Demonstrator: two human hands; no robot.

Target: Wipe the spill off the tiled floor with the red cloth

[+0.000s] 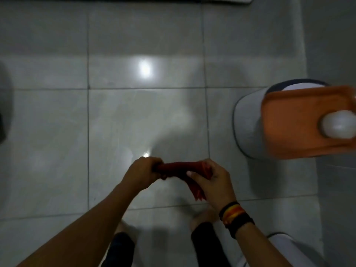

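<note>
The red cloth (pixel 179 169) was gripped lengthwise between both closed hands, left hand (pixel 142 173) and right hand (pixel 210 182), above the floor (pixel 134 116).

— What colours am I getting around my hands?

— The cloth (pixel 181 170) between my left grip (pixel 143 173) and right grip (pixel 211 183) is a deep plain red, no print that I can make out.

— And below them?

— The tiled floor (pixel 115 116) is pale grey, glossy, with thin dark grout lines in a square grid and a white glare patch beyond the grips.

— My wrist?

— The wristbands (pixel 236 216) behind the right grip are striped black, red and yellow.

— To the right?

— An orange tray (pixel 292 122) carrying a white rounded object (pixel 339 124), over a pale grey thing with a dark rim (pixel 248 120).
</note>
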